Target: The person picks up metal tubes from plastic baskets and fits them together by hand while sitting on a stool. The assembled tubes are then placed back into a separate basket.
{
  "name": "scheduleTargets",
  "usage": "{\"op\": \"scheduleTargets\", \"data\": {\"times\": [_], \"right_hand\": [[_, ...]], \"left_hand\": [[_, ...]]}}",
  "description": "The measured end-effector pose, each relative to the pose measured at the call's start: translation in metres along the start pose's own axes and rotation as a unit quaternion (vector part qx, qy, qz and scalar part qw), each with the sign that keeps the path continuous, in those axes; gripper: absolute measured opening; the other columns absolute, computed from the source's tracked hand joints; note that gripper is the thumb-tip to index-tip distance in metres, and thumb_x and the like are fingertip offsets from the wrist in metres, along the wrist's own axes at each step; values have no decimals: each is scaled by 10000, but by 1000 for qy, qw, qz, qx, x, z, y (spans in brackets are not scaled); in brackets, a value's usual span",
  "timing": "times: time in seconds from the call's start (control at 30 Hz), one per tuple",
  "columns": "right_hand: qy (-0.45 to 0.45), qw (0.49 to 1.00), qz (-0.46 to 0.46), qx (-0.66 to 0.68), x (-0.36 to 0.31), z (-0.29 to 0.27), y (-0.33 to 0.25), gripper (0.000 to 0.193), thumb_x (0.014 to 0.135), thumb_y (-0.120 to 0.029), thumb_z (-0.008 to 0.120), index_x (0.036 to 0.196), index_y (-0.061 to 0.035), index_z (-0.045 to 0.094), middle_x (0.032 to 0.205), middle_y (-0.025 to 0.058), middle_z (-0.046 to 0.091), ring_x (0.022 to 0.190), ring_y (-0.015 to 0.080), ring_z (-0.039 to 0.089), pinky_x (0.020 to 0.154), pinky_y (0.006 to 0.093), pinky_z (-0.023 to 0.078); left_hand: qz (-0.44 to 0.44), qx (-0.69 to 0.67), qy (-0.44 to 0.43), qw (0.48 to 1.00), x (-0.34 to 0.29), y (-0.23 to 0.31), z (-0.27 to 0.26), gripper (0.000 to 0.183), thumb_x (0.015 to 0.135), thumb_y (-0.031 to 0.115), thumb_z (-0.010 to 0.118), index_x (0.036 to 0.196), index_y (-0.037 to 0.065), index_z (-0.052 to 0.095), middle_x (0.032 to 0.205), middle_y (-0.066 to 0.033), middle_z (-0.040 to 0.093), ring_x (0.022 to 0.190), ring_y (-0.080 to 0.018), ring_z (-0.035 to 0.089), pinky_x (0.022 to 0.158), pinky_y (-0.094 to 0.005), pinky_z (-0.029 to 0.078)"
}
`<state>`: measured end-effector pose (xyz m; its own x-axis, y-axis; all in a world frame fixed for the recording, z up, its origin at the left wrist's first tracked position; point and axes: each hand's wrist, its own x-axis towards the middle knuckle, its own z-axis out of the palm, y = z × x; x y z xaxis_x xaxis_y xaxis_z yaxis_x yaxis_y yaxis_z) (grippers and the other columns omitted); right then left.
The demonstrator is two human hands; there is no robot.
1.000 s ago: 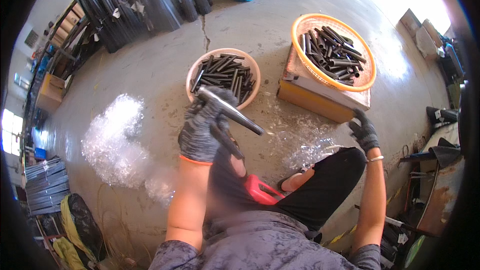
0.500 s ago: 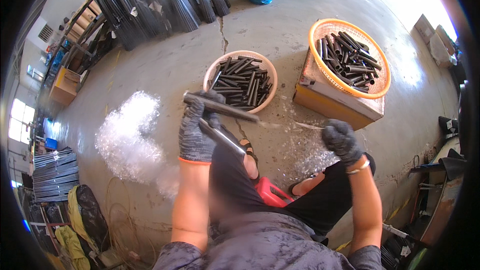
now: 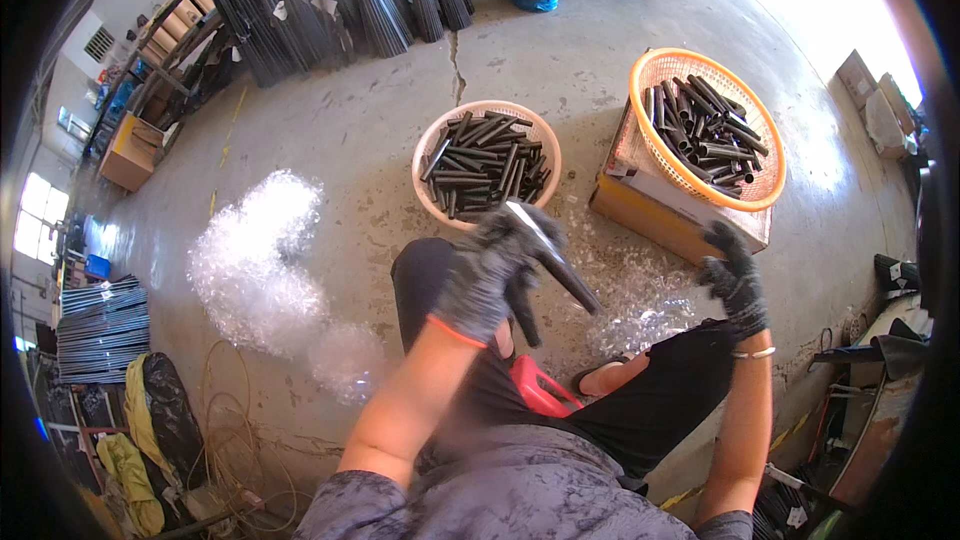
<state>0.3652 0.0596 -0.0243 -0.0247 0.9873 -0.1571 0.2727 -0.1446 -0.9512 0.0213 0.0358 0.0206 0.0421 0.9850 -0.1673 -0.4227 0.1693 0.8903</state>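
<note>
My left hand (image 3: 490, 275), in a dark grey knit glove with an orange cuff, is closed round two short black tubes (image 3: 568, 280), which slant down to the right past my knee. My right hand (image 3: 735, 285), gloved the same way, is raised over my other knee below the orange basket (image 3: 650, 145). Its fingers are apart and I see nothing in them. Many similar black tubes (image 3: 712, 125) fill that basket, which tilts on a cardboard box (image 3: 660, 215). Ahead of my left hand, a pale pink basket (image 3: 424, 202) on the floor holds more black tubes (image 3: 480, 162).
A heap of clear plastic film scraps (image 3: 255, 270) lies on the floor at the left, with more scraps (image 3: 650, 305) by my right foot. Below me shows a red plastic seat (image 3: 540, 387). Bundles of long black tubes (image 3: 330, 5) stand at the back left.
My left hand has swung right with the tubes, which now point downward. My right hand has gone from a fist with a thin clear strip to spread fingers; the strip no longer shows.
</note>
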Motion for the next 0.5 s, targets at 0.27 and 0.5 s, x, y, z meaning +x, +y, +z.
{"op": "scheduleTargets", "data": {"times": [0.27,0.5], "right_hand": [[-367,903,22,222,-13,111,-57,461,799,-459,678,945,-27,606,715,5,559,564,88,492,494,211,392],[-112,988,-108,11,4,48,26,190,888,-194,611,871,-5,614,771,22,614,673,115,545,605,246,449]], "left_hand": [[21,-132,-74,988,-4,23,1,386,840,253,657,1131,36,527,995,-133,633,954,-285,616,785,-332,527],[151,-170,129,965,13,14,-45,240,844,217,655,998,37,614,953,-90,651,808,-149,621,587,-208,495]]}}
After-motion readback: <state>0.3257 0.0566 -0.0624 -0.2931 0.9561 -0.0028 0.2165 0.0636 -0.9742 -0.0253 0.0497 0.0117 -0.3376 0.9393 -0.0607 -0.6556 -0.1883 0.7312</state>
